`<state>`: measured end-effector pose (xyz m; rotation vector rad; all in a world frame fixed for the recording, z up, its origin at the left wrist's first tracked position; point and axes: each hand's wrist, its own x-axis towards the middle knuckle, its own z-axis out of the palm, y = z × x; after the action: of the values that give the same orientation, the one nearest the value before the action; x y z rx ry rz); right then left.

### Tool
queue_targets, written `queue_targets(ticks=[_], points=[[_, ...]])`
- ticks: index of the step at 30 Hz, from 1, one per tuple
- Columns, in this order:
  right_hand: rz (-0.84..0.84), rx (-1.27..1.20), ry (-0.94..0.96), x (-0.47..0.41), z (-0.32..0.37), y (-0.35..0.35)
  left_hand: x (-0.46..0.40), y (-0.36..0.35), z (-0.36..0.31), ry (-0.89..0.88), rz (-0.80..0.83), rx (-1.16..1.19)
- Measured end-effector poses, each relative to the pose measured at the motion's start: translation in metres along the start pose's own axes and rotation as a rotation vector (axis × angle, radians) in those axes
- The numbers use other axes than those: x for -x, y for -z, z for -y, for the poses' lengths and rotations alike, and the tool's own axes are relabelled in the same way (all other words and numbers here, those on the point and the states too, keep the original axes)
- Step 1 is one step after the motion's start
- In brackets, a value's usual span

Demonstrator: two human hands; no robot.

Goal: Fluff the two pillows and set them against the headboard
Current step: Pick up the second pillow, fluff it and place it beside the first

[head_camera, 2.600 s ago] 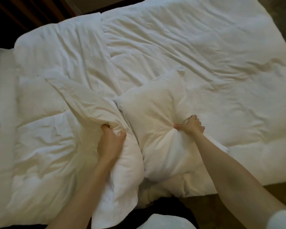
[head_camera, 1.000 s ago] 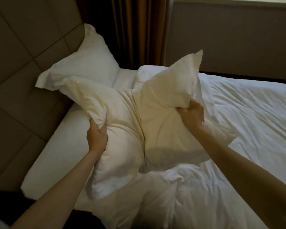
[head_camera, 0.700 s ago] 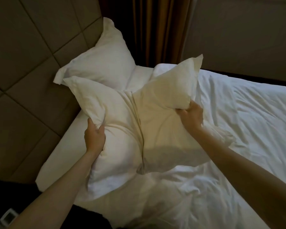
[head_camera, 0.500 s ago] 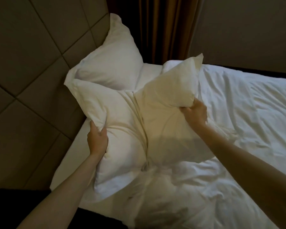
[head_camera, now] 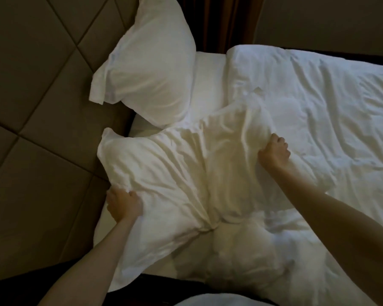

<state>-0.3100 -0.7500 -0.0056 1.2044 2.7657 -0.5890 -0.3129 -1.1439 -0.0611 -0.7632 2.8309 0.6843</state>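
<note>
I hold two white pillows side by side, low over the bed near the padded headboard. My left hand grips the left pillow at its lower left edge; that pillow's far corner touches the headboard. My right hand clutches the right pillow at its right edge. The two pillows press together along a creased seam in the middle. Whether they rest fully on the mattress I cannot tell.
A third white pillow leans against the headboard at the far side. A rumpled white duvet covers the bed to the right. Brown curtains hang behind the bed. A strip of bare sheet shows between pillow and duvet.
Both pillows went from lying on the duvet to held up facing the headboard, then came down and left toward the headboard. My hands kept their grips and dropped lower.
</note>
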Motion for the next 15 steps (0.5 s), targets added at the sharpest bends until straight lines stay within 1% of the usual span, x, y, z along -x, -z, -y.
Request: queue_targets(ticks=[2,3,7,9,10,13,15], points=[[0.052,-0.024,0.017,0.005,-0.007,0.0,-0.009,0.001,-0.003,-0.095,-0.014,-0.11],[0.078,-0.051,0.027,0.01,-0.007,-0.005,-0.015,-0.003,-0.01,-0.17,0.019,-0.145],[0.135,-0.239,0.069,0.04,0.003,-0.029,-0.033,-0.025,-0.057,-0.409,0.133,-0.123],[0.161,-0.34,0.038,0.052,0.009,-0.042,-0.043,-0.04,-0.085,-0.519,0.179,-0.137],[0.176,-0.395,0.002,0.057,0.011,-0.048,-0.049,-0.046,-0.099,-0.565,0.202,-0.148],[0.219,-0.551,-0.22,0.071,0.009,-0.068,-0.071,-0.064,-0.135,-0.654,0.264,-0.199],[0.219,-0.625,-0.424,0.076,0.001,-0.084,-0.09,-0.08,-0.156,-0.693,0.296,-0.265]])
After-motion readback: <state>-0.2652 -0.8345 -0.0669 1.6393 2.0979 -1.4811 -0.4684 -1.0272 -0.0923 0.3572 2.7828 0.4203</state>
